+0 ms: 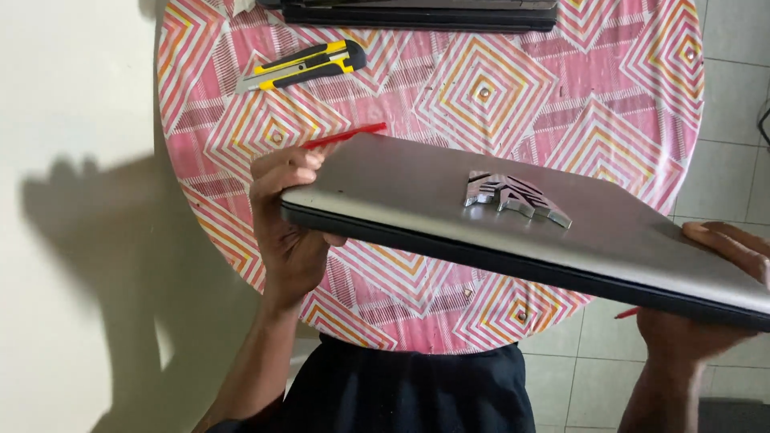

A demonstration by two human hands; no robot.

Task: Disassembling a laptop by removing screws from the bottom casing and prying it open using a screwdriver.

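I hold a closed grey laptop (417,192) flat above a round table (609,104) covered in a pink, orange and white diamond-pattern cloth. A raised metallic emblem (513,196) sits on the lid. My left hand (290,228) grips the laptop's left end, thumb on top, fingers underneath. At the right edge of the view my right hand (710,297) holds the laptop's right end. A thin red stick (346,134) pokes out from under the lid near my left hand; a red tip (627,313) shows beneath the laptop by my right hand.
A yellow and black utility knife (309,64) lies on the cloth at the upper left. A dark flat device (417,12) lies at the table's far edge. Pale tiled floor surrounds the table; my dark clothing shows at the bottom.
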